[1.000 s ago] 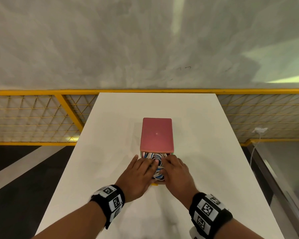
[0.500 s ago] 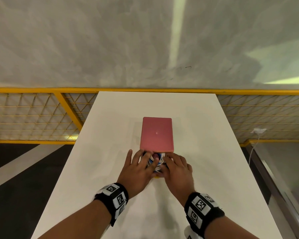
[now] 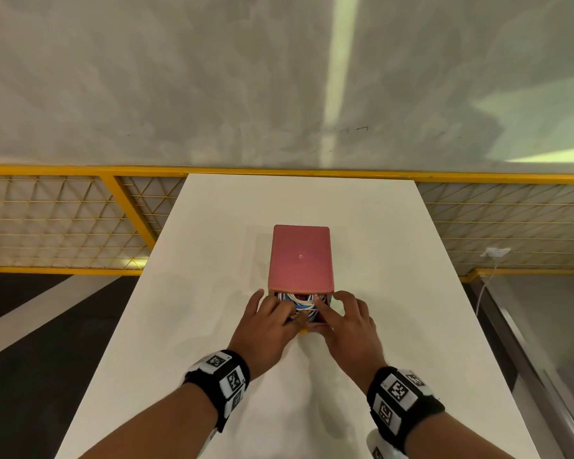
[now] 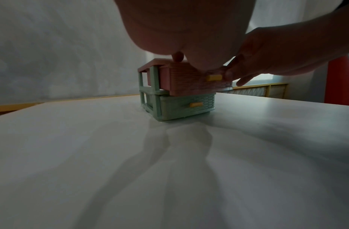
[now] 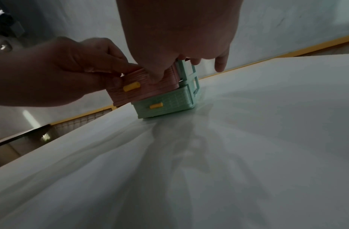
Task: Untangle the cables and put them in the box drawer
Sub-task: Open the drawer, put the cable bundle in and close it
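Note:
A small drawer box with a pink top [image 3: 300, 256] stands mid-table. Its pink upper drawer [image 4: 191, 79] sticks out a little toward me and holds coiled white and blue cables [image 3: 300, 303]. The green lower drawer [image 4: 181, 106] is pushed in. My left hand [image 3: 272, 321] curls its fingers over the pink drawer's front rim, thumb on the front beside the yellow handle [image 5: 131, 86]. My right hand [image 3: 340, 318] lays a straight index finger on the cables, thumb against the drawer front, other fingers spread loosely.
The white table [image 3: 395, 293] is long and narrow, with both side edges close to the box. A yellow mesh railing [image 3: 63, 223] runs behind and beside it. A white plug with its cord [image 3: 494, 253] hangs at the right.
Both hands have moved forward toward the box. The pink drawer has slid further in, so less of the cables shows than a second ago.

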`<state>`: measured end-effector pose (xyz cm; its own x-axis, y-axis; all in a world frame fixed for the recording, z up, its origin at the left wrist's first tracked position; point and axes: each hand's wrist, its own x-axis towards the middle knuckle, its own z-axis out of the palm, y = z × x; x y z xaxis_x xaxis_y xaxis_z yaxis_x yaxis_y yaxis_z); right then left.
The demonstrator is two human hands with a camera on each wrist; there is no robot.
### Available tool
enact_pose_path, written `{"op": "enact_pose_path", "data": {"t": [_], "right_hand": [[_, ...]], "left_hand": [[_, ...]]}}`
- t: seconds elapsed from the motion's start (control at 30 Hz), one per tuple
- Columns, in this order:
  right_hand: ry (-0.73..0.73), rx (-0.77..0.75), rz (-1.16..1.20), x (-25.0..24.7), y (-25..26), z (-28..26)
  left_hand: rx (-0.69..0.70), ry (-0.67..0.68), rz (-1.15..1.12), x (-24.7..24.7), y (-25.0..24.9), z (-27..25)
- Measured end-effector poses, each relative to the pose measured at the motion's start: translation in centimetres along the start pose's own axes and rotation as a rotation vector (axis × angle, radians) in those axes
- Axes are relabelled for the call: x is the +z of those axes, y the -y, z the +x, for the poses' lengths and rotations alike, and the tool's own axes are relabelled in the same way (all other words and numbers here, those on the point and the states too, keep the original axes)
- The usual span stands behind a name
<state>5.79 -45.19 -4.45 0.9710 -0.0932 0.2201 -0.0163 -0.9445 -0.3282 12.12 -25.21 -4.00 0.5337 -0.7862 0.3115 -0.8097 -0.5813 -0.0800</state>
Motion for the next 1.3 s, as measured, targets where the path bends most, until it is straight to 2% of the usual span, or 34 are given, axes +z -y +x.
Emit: {"op": "enact_pose_path", "data": {"t": [0.3,0.37,0.53,0.63,0.87,1.0,1.3], "right_hand": [[-0.050,0.035,0.166,0.8,-0.1,0.4],[-0.034,0.044,0.186,1.0,-0.4,0.5],[0.004,0.057,0.416,1.3,-1.7,1.2],[0.024,0.022,0.510,1.3,-1.9,1.7],[-0.055,-0.006,0.487,0.8,-1.8,1.4],[-0.030,0.077,0.473,0.8,-1.6,1.5],[-0.035,0.017,0.412,0.8,-1.7,1.9]], "left_hand": [[-0.092,-0.077,-0.053,0.1,0.3,1.4],[-0.104,-0.059,-0.074,-0.3,-0.2,2.1],[-0.272,0.000,-0.160,0.2,-0.6,2.5],[-0.261,0.035,-0.260,0.9,-0.1,2.0],[-0.234,0.068,-0.300,0.4,0.6,2.0],[-0.260,0.071,-0.287,0.3,0.5,2.1],[-0.349,0.218,-0.090,-0.4,-2.0,3.0]]}}
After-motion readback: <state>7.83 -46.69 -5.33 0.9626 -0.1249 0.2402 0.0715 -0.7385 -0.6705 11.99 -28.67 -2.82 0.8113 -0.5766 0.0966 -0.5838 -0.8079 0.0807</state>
